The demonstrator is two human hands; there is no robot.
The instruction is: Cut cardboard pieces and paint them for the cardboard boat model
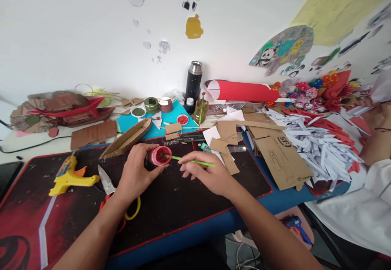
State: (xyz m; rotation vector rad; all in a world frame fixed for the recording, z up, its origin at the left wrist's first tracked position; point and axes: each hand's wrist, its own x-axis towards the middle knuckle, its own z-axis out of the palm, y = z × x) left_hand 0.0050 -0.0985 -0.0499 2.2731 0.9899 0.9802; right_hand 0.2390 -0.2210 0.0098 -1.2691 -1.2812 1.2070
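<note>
My left hand [141, 169] is wrapped round a small jar of red paint [159, 156], tilted so its open mouth faces me. In my right hand [206, 172] is a thin green paintbrush [192, 161], pinched near the middle of its handle. The brush's tip reaches inside the jar, where the bristles are hidden in the paint. Just behind my left hand lies a boat-shaped cardboard piece [126, 137]. Scissors [107, 182] with red and yellow handles lie partly under my left forearm.
A yellow glue gun [71, 176] lies on the dark mat [183, 205] at left. Behind stand paint pots [152, 105], a cloudy water jar [201, 111] and a black flask [194, 80]. Cardboard [279, 160] and folded white paper strips [314, 143] cover the right side, beside another person's arm [377, 139].
</note>
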